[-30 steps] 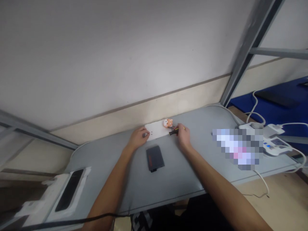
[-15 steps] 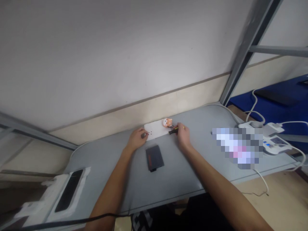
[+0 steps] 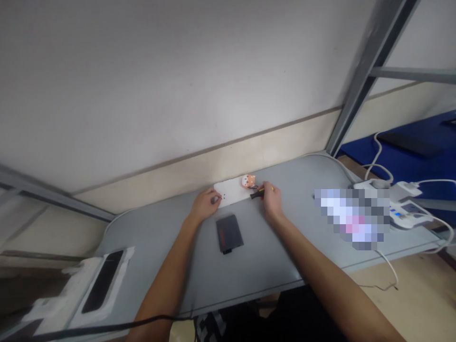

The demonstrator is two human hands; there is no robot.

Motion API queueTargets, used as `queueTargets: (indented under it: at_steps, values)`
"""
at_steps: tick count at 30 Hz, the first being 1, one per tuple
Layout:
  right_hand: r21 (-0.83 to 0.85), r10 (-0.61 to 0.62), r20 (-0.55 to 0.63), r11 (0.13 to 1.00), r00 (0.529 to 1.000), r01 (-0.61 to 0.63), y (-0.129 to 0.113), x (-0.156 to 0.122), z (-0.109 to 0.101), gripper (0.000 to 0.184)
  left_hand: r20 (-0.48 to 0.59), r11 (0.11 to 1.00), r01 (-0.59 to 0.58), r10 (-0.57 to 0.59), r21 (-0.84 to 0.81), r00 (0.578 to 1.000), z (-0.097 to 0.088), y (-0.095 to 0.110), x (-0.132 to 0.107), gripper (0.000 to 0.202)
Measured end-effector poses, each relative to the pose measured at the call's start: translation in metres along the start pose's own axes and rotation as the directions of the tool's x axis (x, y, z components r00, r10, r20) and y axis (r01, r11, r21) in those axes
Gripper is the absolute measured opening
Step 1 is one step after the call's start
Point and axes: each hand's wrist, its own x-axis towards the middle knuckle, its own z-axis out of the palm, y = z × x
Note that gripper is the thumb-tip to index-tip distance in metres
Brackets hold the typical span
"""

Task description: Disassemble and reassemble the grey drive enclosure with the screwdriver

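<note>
My left hand (image 3: pixel 204 204) rests at the left end of a white card (image 3: pixel 233 192), its thumb and forefinger pinched together by several tiny dark pieces like screws (image 3: pixel 224 195). Whatever sits between those fingertips is too small to name. Beyond the card's right end, my right hand (image 3: pixel 271 199) is closed on a black-and-yellow screwdriver (image 3: pixel 257 194); its tip cannot be made out. A small orange-and-white animal figure (image 3: pixel 248 181) stands on the card. Between my forearms lies a flat dark grey case (image 3: pixel 230 233) with reddish lettering.
Along the back of the grey table (image 3: pixel 171 223) runs a wall. To the right are a blurred-out device (image 3: pixel 349 218) and a white power strip (image 3: pixel 409 213) with cables. A black slab (image 3: pixel 104 280) lies at the left on white material. A black cable (image 3: pixel 117 327) crosses the lower left.
My left hand has shifted slightly right, its fingertips now at the tiny dark pieces. The right hand and the screwdriver have hardly moved.
</note>
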Motion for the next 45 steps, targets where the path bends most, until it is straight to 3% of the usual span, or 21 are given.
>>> queueTargets:
  at_steps: [28,31,34,37,41,43,45]
  values:
    - [0.031,0.015,-0.009,0.999,1.000,-0.015,-0.001,0.001,0.000,0.030,-0.011,0.999,-0.011,0.010,-0.054,1.000,0.002,0.006,0.008,0.022]
    - [0.026,0.017,-0.010,1.000,1.000,-0.016,-0.001,0.002,-0.001,0.029,-0.078,0.985,0.050,-0.064,-0.168,0.995,-0.002,0.010,-0.005,0.023]
    - [0.016,0.011,-0.020,1.000,1.000,-0.010,0.000,0.004,-0.003,0.029,-0.112,0.944,0.113,-0.155,-0.311,0.981,-0.007,0.019,-0.036,0.026]
    - [-0.003,-0.030,-0.011,1.000,1.000,0.030,0.000,0.005,-0.004,0.031,0.077,0.897,0.110,-0.086,-0.428,0.993,-0.015,0.033,-0.073,0.036]
    - [-0.071,-0.101,0.032,0.992,0.994,0.103,-0.001,-0.002,-0.006,0.035,0.313,0.870,0.163,-0.010,-0.465,0.950,-0.024,0.047,-0.102,0.061]
    - [-0.107,-0.158,0.061,0.981,0.986,0.164,-0.004,-0.006,-0.007,0.036,0.329,0.869,0.200,-0.046,-0.453,0.943,-0.022,0.054,-0.106,0.072]
    - [-0.122,-0.235,0.066,0.963,0.970,0.241,-0.008,-0.009,-0.011,0.036,0.271,0.881,0.225,-0.116,-0.415,0.956,-0.015,0.064,-0.104,0.090]
